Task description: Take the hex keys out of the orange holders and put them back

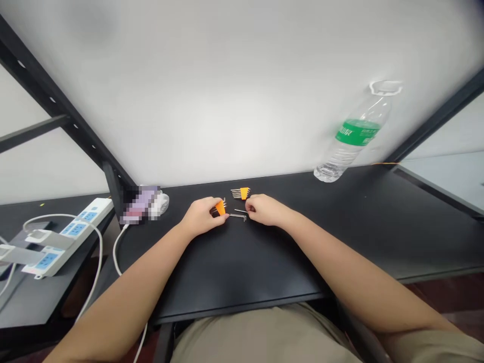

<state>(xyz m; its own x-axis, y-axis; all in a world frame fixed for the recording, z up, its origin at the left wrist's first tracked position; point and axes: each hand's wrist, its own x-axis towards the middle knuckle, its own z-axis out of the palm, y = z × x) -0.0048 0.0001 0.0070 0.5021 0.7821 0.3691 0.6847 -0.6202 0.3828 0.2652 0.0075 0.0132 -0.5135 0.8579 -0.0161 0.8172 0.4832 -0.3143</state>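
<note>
My left hand is closed on an orange hex key holder, with a few metal keys sticking out of it. Thumb and fingers of my right hand are pinched at the end of a thin hex key just above the black desk. Between the hands, a loose L-shaped hex key lies with its bent end toward the right hand. Behind them rests a second orange holder, filled with several hex keys pointing left.
A large clear bottle with a green label stands at the back right against the white wall. At left are a white power strip, a white cable, a blurred-out item and a crumpled white thing. Black metal frame posts rise at both sides.
</note>
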